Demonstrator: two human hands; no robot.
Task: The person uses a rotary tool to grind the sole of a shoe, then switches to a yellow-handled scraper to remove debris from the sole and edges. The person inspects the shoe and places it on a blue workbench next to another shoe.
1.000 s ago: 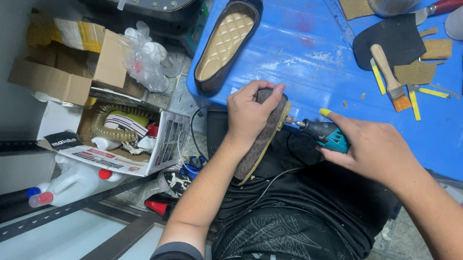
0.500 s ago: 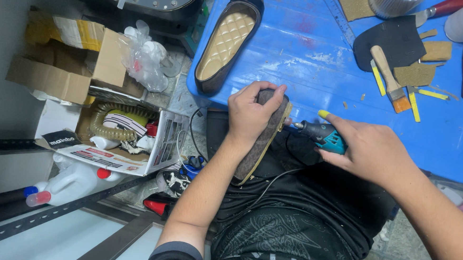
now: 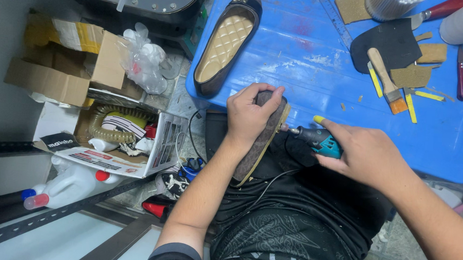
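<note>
Gripping a shoe (image 3: 260, 139), left hand (image 3: 251, 115) faces right hand's (image 3: 367, 155) rotary tool (image 3: 315, 138).

Bright, even light falls from overhead, leaving pale glare patches on the blue table (image 3: 319, 61) and only soft shadows beneath the hands. Focus is sharp throughout, with no motion blur. Straight lines bow slightly toward the frame edges.

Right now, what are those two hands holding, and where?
Left hand grips the shoe over its upper end; right hand holds the teal rotary tool by its body.
</note>
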